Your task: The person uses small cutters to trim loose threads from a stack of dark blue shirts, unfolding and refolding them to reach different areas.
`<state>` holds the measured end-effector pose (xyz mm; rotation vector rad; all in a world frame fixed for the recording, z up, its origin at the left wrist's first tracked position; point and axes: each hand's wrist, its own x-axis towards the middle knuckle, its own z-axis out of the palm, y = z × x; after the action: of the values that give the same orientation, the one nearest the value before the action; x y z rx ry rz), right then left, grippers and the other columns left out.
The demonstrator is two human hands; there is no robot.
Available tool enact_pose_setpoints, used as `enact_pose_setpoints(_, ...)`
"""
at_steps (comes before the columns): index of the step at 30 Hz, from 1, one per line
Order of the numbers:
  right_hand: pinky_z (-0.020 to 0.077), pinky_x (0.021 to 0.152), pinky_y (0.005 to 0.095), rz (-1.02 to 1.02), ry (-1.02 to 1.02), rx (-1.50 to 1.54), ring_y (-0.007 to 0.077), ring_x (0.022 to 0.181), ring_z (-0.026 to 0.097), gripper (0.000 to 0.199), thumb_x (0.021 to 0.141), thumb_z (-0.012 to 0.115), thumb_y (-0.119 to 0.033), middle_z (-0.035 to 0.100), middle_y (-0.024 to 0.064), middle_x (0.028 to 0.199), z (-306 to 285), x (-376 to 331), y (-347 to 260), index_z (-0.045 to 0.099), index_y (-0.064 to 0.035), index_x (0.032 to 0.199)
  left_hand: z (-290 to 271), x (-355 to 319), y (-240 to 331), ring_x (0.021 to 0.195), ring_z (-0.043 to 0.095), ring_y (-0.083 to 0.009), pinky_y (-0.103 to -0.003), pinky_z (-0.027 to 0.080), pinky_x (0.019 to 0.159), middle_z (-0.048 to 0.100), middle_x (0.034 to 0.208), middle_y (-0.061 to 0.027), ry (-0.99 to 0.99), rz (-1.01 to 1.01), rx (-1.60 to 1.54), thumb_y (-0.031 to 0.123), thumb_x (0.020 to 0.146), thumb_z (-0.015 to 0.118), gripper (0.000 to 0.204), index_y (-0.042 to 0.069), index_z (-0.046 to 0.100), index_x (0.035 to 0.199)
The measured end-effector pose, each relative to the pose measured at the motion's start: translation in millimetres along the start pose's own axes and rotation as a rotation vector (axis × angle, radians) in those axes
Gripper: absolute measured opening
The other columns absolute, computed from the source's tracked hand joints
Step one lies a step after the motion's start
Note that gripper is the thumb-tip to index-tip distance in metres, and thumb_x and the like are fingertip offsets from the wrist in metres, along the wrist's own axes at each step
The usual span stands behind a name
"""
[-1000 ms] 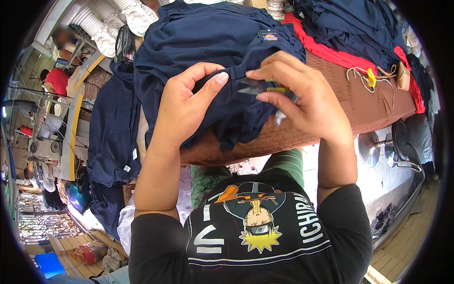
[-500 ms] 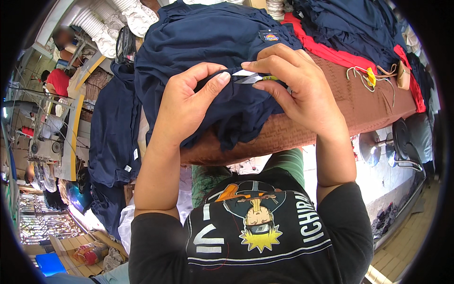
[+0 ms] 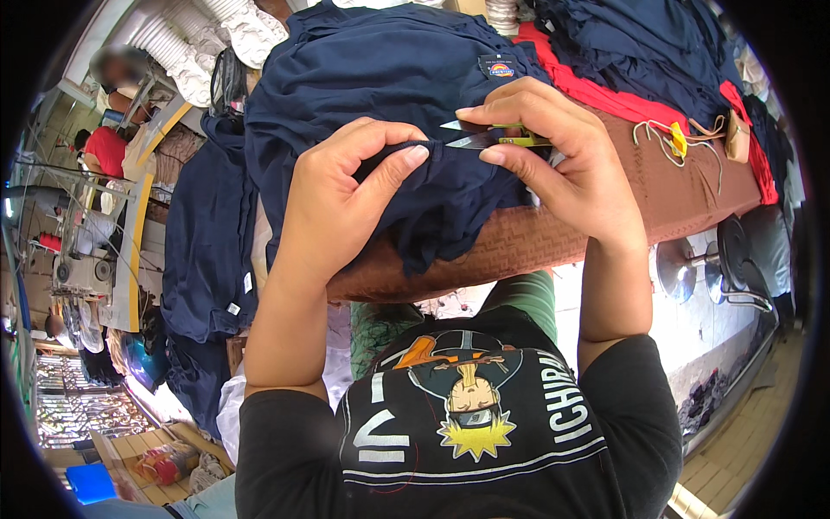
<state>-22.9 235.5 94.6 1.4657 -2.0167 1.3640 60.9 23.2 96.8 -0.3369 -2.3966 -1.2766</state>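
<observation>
Two hands are busy right over a dark navy garment (image 3: 389,78) that's heaped on a brown patterned surface (image 3: 553,233). Left hand (image 3: 341,208) has a fold of the navy cloth pinched between thumb and fingers, bunched up so the edge sticks out toward the other hand. Right hand (image 3: 562,156) is closed around a small pair of thread snips (image 3: 484,137) with a yellow-green handle, silver blades pointing left and sitting right at the pinched bit of fabric, pretty much touching it. The blades look slightly parted, but it's hard to be sure.

The garment has a little sewn-on patch (image 3: 500,67) just above the right hand's fingers. Further along the surface there's a red cloth (image 3: 605,91) under more navy pieces, plus a tangle of cord with a yellow tag (image 3: 679,138). More navy garments hang off the left edge (image 3: 207,251). Way off to the left, another person in a red top (image 3: 108,149) sits by some sewing machines.
</observation>
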Motion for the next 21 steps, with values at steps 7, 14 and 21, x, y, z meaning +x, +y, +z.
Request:
enact_pose_setpoints(7, 0.0487, 0.079, 0.0305, -0.068, -0.049, -0.019, 0.0231, 0.09, 0.063, 0.026, 0.079, 0.067, 0.002, 0.065, 0.0122, 0.096, 2.1, 0.9, 4.8, 0.067, 0.0028, 0.104, 0.2, -1.1, 6.0, 0.084, 0.06, -0.0118, -0.024, 0.045, 0.077, 0.067, 0.091, -0.0057, 0.003, 0.066, 0.079, 0.006, 0.087, 0.068, 0.012, -0.002, 0.067, 0.096)
enact_pose_setpoints(14, 0.0491, 0.077, 0.0321, -0.045, -0.052, -0.01, 0.0258, 0.087, 0.063, 0.021, 0.079, 0.067, 0.001, 0.065, 0.0122, 0.093, 3.1, 0.6, 5.2, 0.067, 0.0015, 0.1, 0.1, -1.0, 2.9, 0.084, 0.06, -0.0126, -0.024, 0.046, 0.077, 0.067, 0.091, -0.0064, -0.006, 0.101, 0.098, 0.005, 0.087, 0.068, 0.012, -0.003, 0.068, 0.096)
enact_pose_setpoints(21, 0.0481, 0.074, 0.0314, -0.009, -0.001, 0.062, 0.0235, 0.085, 0.063, 0.019, 0.079, 0.067, 0.001, 0.064, 0.011, 0.09, 3.7, -0.4, 2.7, 0.067, 0.001, 0.099, 2.2, 0.2, -0.4, 0.078, 0.062, -0.0159, -0.026, 0.047, 0.072, 0.067, 0.086, -0.0071, 0.036, 0.138, 0.092, 0.007, 0.085, 0.069, 0.012, 0.0, 0.069, 0.095)
